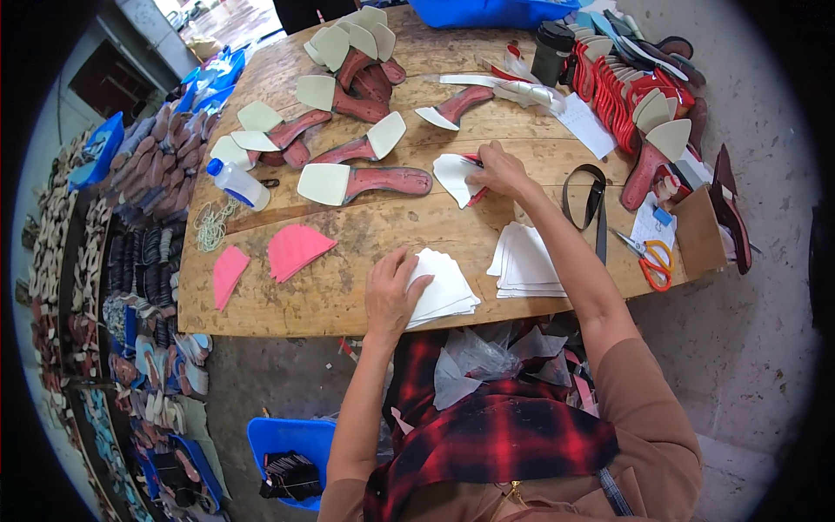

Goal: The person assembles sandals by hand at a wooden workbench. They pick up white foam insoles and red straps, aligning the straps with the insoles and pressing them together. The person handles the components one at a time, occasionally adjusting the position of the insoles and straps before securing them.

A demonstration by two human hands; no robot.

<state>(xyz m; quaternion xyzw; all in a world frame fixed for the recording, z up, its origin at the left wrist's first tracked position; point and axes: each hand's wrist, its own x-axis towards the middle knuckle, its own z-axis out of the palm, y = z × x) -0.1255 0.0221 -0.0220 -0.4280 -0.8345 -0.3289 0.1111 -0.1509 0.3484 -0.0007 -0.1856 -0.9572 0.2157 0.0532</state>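
Beyond the middle of the wooden table, my right hand [502, 171] is closed on a white shaped piece [453, 177] with red and dark edging; its fingertips hide part of it. My left hand [393, 291] rests on the left edge of a stack of white cut pieces [444, 291] at the near edge, thumb and fingers apart. Under my right forearm lies a second stack of white pieces [527, 265]. Just left of the held piece is a red shoe sole with a cream heel part [388, 181]. Two stacks of pink pieces [297, 250] lie farther left.
More red soles [365, 83] cluster at the far left, near a white bottle with a blue cap [238, 184] and string [211, 226]. At right are a black strap [600, 204], orange-handled scissors [654, 264], a cardboard box [701, 230] and a dark cup [553, 50]. Shelves of shoe parts stand left.
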